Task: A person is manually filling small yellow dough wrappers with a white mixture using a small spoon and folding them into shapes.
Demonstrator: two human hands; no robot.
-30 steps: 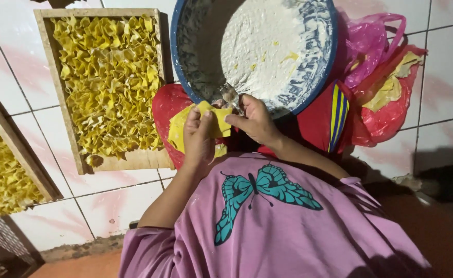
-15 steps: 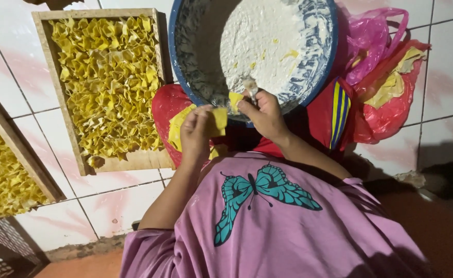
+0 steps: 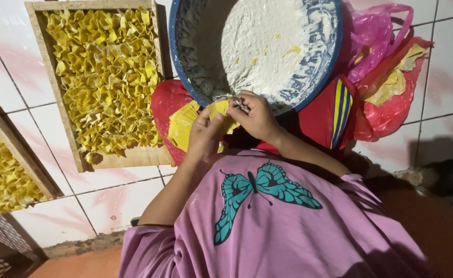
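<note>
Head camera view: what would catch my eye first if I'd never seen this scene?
Probably the wooden tray at upper left, packed with folded yellow wrappers. Next to it, at top centre, a big blue-rimmed basin holds white flour. Just below its rim, the left hand and right hand pinch one yellow wrapper together.

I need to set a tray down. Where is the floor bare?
Bare tiles right of the pink bag, and tiles below the wooden tray. Crowded around the bowl, the hands and the red bags.
</note>
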